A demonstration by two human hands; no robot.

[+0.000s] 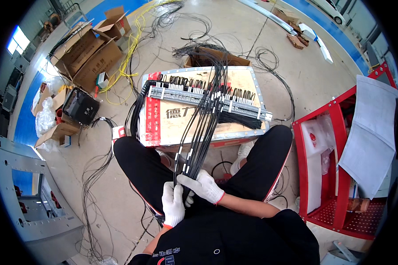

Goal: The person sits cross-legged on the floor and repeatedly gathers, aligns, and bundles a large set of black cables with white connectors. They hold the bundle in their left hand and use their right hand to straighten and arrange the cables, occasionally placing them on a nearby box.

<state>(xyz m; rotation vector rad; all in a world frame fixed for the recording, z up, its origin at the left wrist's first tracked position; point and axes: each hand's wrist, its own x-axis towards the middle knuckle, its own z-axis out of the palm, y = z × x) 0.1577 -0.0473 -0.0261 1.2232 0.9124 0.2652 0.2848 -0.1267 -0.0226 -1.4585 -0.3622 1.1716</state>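
A bundle of thin black wires (204, 137) with white sleeve markers runs toward me from a terminal block strip (185, 96). Both my hands wear white knit gloves. My left hand (173, 204) is closed around the near end of the bundle, over my lap. Just above and right of it, my right hand (202, 186) grips the same wires, its thumb and fingers pressed on them near the markers. The strip lies across a wooden crate (168, 128) with metal edging, and short looped wires stand along its far side. The wire ends are hidden by my gloves.
Opened cardboard boxes (90, 59) and a black case (81, 106) stand at the left. Yellow cable (135, 44) and loose black wires (90, 185) trail over the floor. A grey metal cabinet (35, 194) is at lower left; a red metal frame (340, 163) stands at right.
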